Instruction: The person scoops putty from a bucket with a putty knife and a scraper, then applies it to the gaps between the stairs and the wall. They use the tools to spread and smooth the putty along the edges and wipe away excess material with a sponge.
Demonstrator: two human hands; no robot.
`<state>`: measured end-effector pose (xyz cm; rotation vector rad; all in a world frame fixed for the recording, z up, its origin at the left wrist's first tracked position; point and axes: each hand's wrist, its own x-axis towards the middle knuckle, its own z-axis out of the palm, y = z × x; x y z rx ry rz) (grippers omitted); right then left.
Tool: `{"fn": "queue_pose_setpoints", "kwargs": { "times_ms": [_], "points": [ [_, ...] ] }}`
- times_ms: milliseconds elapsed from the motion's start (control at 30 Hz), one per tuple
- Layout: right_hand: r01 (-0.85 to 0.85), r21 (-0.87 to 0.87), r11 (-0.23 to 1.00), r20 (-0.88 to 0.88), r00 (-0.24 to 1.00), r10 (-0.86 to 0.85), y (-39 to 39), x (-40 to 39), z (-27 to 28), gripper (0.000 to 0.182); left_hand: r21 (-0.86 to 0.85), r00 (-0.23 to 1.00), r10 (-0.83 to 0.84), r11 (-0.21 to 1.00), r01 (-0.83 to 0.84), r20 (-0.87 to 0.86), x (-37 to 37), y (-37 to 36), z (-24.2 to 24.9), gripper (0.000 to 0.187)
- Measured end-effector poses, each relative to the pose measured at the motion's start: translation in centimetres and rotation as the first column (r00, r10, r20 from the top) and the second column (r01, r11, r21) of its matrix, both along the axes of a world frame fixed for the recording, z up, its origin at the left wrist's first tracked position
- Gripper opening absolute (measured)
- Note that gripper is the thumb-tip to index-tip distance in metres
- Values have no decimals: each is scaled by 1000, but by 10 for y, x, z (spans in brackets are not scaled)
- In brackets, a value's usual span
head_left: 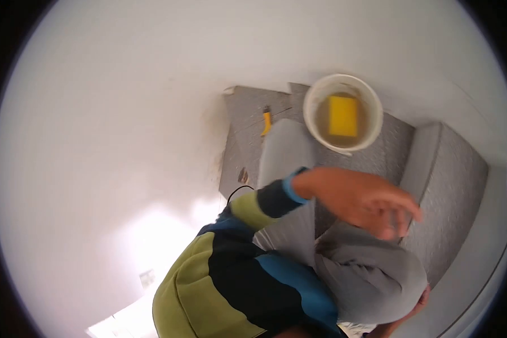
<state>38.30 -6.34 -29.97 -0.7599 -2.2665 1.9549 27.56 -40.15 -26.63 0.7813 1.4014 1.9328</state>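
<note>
My left hand [361, 201] reaches across in front of my body, out of a striped sleeve. Its fingers are loosely bent and somewhat apart, slightly blurred, with nothing visible in them. It hovers above my bent right leg, below a white bucket [312, 127] on the grey speckled floor. Murky water fills part of the bucket, and a yellow sponge [343, 116] lies in it. Beside my right knee, at the lower right, only a sliver of my right hand [423, 299] shows; its fingers are hidden behind the leg.
A yellow-handled tool [266, 122] lies on the floor near my left leg [288, 152]. A grey step [453, 186] rises at the right. Pale walls [124, 112] close in around the floor, and a dark cable [239, 188] curves near my sleeve.
</note>
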Motion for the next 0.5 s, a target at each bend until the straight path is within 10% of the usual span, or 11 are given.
{"fn": "queue_pose_setpoints", "kwargs": {
  "times_ms": [100, 133, 167, 200, 267, 367, 500],
  "points": [
    [-262, 57, 963, -23, 964, 263, -16, -47, 25, 13, 1, 819, 509, 849, -528, 267, 79, -106, -6, 43],
    [-293, 72, 953, -33, 955, 296, -29, -54, 24, 13, 159, 587, 762, 566, -809, 274, 108, -154, -47, 32],
    [-405, 222, 887, -77, 899, 430, -32, -72, 25, 13, -33, 193, 970, 200, -979, 150, 127, -191, -71, 25],
    [-488, 367, 792, -93, 827, 554, -27, -90, 23, 13, -218, -173, 971, -136, -966, 163, 140, -212, -97, 18],
    [-531, 470, 705, -70, 774, 630, -39, -117, 31, 13, -498, -367, 811, -575, -649, -456, 181, -257, -204, 17],
    [-535, 602, 592, -74, 701, 709, -81, -136, 43, 12, -640, 31, 713, -607, -471, -700, 233, -261, -318, 17],
    [-581, 758, 297, 29, 485, 874, -97, -150, 47, 12, -886, 425, 783, -446, -127, -455, 282, -238, -385, 18]
  ]
}}
